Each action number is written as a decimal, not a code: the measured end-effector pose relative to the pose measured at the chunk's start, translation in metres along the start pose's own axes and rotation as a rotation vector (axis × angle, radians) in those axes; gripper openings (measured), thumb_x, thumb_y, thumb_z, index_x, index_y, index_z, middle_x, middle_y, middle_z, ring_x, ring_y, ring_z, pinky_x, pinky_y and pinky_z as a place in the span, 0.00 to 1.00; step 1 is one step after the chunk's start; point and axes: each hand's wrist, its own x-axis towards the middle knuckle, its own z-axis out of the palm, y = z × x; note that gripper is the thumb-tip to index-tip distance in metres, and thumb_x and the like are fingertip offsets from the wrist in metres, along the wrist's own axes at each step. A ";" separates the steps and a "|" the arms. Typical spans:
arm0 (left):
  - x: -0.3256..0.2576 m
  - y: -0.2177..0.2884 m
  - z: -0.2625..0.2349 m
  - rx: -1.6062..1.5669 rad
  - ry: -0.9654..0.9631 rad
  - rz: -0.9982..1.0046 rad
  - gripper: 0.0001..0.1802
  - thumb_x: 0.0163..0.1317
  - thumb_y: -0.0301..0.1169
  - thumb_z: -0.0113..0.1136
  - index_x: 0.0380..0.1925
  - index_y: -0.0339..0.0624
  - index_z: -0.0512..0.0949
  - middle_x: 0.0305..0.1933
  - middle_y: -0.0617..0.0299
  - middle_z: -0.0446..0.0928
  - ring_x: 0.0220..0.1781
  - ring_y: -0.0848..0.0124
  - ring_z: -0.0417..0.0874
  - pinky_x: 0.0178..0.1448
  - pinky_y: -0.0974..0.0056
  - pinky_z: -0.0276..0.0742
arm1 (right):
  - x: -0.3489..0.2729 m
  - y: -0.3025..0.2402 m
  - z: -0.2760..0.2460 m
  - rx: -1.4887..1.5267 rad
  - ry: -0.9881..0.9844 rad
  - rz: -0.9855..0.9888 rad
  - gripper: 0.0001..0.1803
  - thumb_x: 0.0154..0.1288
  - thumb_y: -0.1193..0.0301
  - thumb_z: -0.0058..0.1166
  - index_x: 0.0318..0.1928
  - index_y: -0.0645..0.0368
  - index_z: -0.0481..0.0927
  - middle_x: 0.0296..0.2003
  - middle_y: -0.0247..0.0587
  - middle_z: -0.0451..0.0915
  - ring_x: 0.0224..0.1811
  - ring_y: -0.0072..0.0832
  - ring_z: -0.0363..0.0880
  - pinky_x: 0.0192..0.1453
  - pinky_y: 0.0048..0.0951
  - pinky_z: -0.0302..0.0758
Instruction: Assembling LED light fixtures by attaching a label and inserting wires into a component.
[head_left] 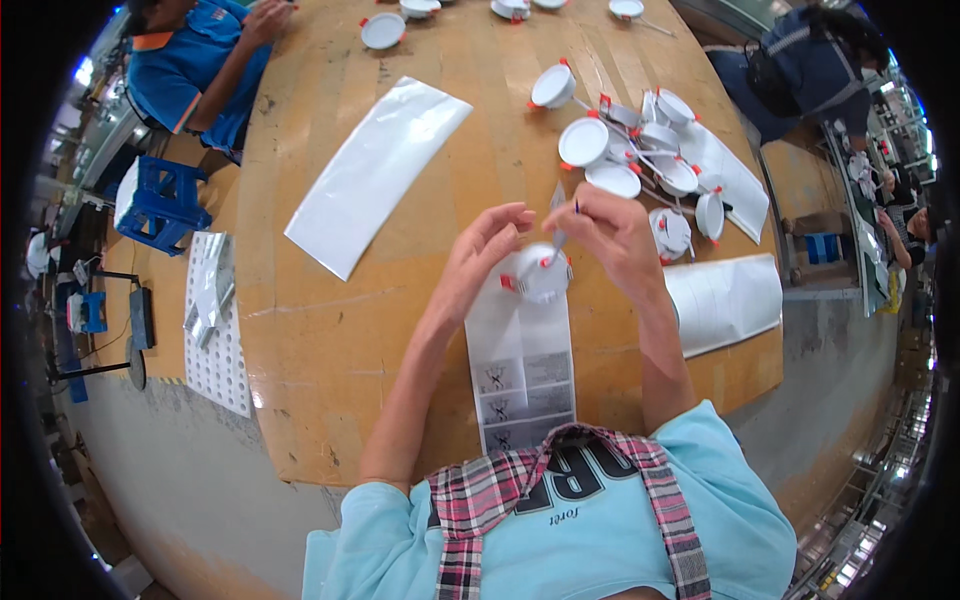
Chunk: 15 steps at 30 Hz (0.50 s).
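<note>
A round white downlight (540,285) with red clips lies on the upper end of a long printed paper sheet (520,375), right in front of me. My right hand (610,235) is above its right side, closed on a thin, pointed silvery tool (558,236) whose kind I cannot make out. The tool's lower end reaches the light near a red part. My left hand (488,242) hovers at the light's upper left, fingers loosely bent and apart, with nothing visible in them.
Several more downlights (612,180) with cables cluster beyond my right hand. A blank white sheet (380,175) lies at the left, stacked white sheets (725,300) at the right. Across the table sits a person in blue (195,75); blue stools (165,205) stand left.
</note>
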 end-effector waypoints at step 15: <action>0.000 0.015 0.002 -0.230 0.061 -0.032 0.12 0.60 0.34 0.65 0.40 0.38 0.79 0.36 0.62 0.81 0.35 0.76 0.81 0.40 0.68 0.80 | -0.006 -0.016 0.008 0.194 -0.203 0.065 0.10 0.65 0.69 0.58 0.35 0.63 0.86 0.36 0.29 0.73 0.37 0.16 0.72 0.41 0.19 0.71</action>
